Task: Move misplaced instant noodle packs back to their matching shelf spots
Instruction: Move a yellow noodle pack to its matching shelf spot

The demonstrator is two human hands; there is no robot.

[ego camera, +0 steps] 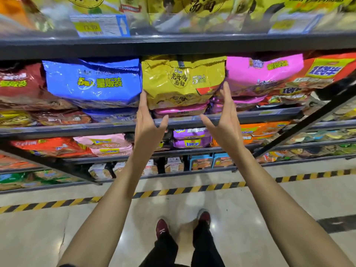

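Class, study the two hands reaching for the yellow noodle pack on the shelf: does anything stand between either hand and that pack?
Nothing visible does. The left hand and right hand are open on either side of the yellow pack, fingertips at its lower corners. The blue pack and pink pack press against its sides, leaving little finger room.

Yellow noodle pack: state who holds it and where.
No closed grip: the crinkled yellow plastic noodle pack lies on pink packs; left hand and right hand open, fingertips at its lower side edges.

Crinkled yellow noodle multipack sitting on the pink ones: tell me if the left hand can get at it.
Probably yes. The left hand is open at the crinkled yellow noodle multipack's left edge, nothing between them.
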